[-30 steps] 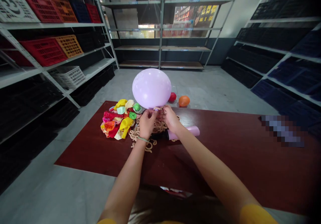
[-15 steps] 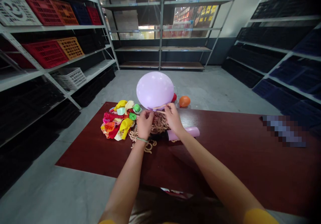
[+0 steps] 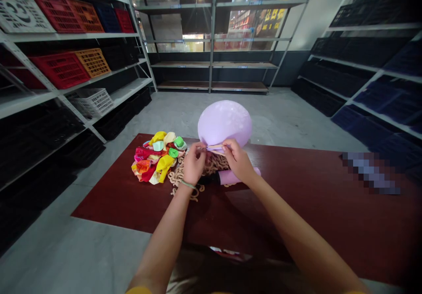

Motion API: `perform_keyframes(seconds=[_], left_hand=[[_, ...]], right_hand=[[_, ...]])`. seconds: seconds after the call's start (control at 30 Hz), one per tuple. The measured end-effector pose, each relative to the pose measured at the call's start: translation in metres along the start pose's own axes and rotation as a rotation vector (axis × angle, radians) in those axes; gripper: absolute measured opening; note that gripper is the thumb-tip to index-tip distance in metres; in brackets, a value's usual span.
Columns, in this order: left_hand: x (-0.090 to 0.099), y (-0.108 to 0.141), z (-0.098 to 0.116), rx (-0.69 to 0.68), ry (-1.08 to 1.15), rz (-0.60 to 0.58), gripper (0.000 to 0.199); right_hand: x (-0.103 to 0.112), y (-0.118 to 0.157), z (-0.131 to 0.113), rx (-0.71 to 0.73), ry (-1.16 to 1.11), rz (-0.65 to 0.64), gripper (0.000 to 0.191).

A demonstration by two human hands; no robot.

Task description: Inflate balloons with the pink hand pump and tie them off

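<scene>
Inflated lilac balloon (image 3: 224, 123), nearly round, body upward, neck (image 3: 214, 147) stretched level, pointing left; left hand (image 3: 194, 163), right hand (image 3: 238, 161) both grasping neck, pinched; deflated balloons (image 3: 157, 159) beside.

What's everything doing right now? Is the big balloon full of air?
Purple balloon: blown up, round.
Left hand: pinching the balloon's neck.
Right hand: pinching the neck too.
Flat balloons: not blown up, heaped on the table.
Tan cord: tangled under the hands.
Pink tube: lying on the table.
</scene>
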State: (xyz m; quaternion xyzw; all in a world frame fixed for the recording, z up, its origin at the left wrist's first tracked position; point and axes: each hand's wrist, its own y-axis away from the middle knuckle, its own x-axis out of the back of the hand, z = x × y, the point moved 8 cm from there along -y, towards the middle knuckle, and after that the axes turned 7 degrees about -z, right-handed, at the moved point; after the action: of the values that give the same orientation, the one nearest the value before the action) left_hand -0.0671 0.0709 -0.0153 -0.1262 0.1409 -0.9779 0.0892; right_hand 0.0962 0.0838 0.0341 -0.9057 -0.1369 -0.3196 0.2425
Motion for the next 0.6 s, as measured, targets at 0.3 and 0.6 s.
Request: perform_keyframes(seconds=[0.3, 0.6], left_hand=[[-0.015, 0.003, 0.004, -0.025, 0.357, -0.099, 0.019], [-0.046, 0.011, 0.001, 0.150, 0.431, -0.441, 0.023]], right_hand=[[0.008, 0.005, -0.037, 0.310, 0.182, -0.228, 0.032], [0.028, -0.014, -0.001, 0.154, 0.063, -0.104, 0.026]])
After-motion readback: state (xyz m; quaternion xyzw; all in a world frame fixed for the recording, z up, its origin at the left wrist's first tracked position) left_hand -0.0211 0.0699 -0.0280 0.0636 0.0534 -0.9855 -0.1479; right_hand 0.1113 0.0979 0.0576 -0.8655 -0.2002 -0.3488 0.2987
